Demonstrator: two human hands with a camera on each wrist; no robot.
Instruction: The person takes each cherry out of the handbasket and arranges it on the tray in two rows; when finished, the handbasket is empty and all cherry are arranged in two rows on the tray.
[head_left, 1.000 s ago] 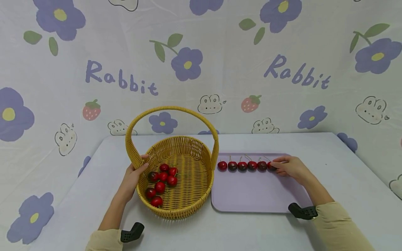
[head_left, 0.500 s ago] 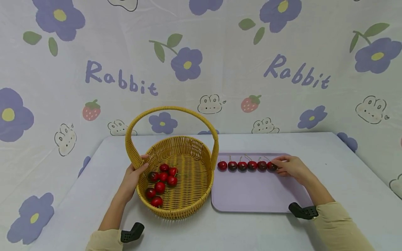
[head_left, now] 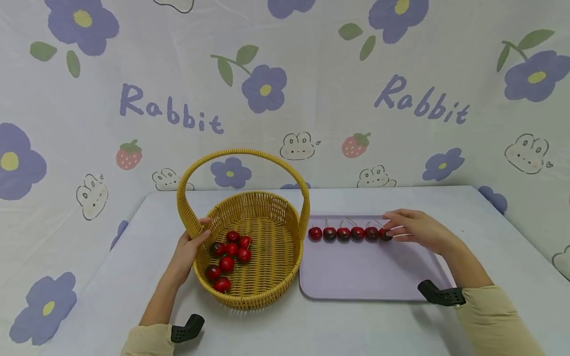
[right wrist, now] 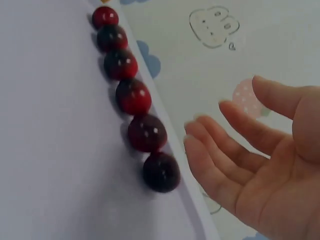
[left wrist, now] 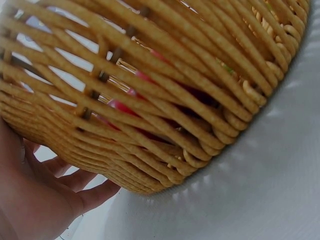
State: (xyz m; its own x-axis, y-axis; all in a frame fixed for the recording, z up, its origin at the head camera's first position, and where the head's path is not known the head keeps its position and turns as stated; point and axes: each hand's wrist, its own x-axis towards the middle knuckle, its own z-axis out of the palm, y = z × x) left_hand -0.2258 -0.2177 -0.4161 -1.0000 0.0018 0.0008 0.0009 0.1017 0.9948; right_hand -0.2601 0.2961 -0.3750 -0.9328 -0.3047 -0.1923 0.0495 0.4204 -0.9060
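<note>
Basket: round, woven, yellow (head_left: 249,300), its big loop handle up, left of the tray on the desk (head_left: 347,326).
Basket cherries: eight, shiny red, some darker (head_left: 231,248), bunched by the basket's left edge.
Tray: flat, light purple, round corners (head_left: 356,272).
Row cherries: six, dark red (head_left: 344,234), lined up along the tray's far edge from its far left corner.
</note>
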